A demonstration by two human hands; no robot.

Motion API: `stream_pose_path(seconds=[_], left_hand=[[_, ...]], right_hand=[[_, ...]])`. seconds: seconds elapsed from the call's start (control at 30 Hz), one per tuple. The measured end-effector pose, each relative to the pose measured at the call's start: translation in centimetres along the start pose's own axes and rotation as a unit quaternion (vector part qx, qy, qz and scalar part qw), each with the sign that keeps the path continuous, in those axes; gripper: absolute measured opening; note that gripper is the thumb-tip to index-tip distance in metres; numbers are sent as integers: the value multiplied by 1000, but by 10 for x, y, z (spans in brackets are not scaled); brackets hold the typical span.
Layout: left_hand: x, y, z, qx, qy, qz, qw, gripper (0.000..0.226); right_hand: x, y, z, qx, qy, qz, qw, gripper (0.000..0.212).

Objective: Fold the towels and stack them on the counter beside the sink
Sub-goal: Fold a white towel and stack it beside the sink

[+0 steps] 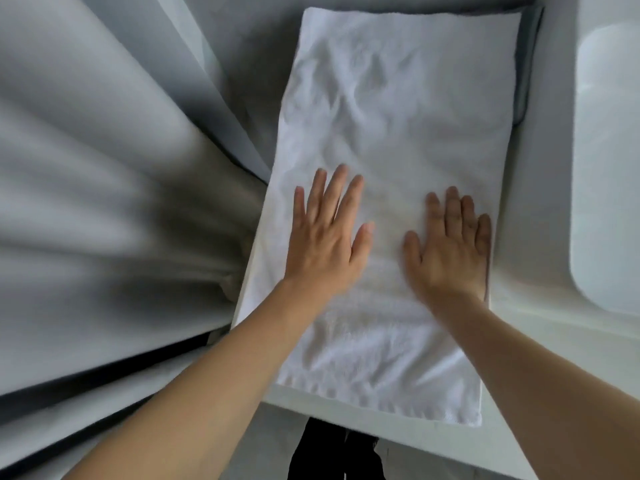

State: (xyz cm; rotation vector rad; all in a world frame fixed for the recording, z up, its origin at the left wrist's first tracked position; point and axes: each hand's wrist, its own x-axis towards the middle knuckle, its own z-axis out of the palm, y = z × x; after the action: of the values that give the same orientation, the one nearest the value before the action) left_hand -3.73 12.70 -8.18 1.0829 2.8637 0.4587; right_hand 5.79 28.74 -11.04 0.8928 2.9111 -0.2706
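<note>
Towel (388, 140) time: we have a long white towel lying flat in front of us, and both our hands are on it. Our left hand (325, 233) lies flat on the left half of the towel, fingers straight and a little spread, pointing away from us. Our right hand (450, 251) lies flat on the right half, fingers straight and close together, and it looks a bit blurry. The two hands are side by side with a strip of towel between them, and neither one is holding anything. Our bare arms come in from the bottom of the view.

We see the towel stretched out on the white counter (530, 271), with its near end by the counter's front edge and its far end up at the top. The cloth is wrinkled in the far part. A grey folded cloth (528, 64) peeks out from under the far right side of the towel. The white sink (609, 168) is to the right, near the towel but not touching it. On the left hangs a big grey curtain (104, 168) with soft folds. Something dark (332, 452) shows below the counter's edge
</note>
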Motion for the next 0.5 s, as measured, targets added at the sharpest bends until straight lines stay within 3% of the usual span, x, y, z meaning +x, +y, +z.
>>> stream_pose_path(seconds=[0.07,0.2,0.27,0.4,0.43,0.5], left_hand=[[38,1,3,27,2,46,999,61],[79,-22,20,107,-128,12,986,63],[84,-26,26,94,-110,6,989,65],[113,4,25,74,38,66,994,63],[125,12,24,77,52,87,992,63],[146,23,27,95,9,104,990,63]], right_hand=[[-4,-2,-2,1,0,-6,1000,69],[-2,-2,-3,4,6,1,1000,70],[1,-1,-3,4,7,2,1000,71],[1,0,-3,10,1,-2,1000,72],[1,0,-3,12,2,-2,1000,72],[1,0,-3,15,1,-3,1000,72]])
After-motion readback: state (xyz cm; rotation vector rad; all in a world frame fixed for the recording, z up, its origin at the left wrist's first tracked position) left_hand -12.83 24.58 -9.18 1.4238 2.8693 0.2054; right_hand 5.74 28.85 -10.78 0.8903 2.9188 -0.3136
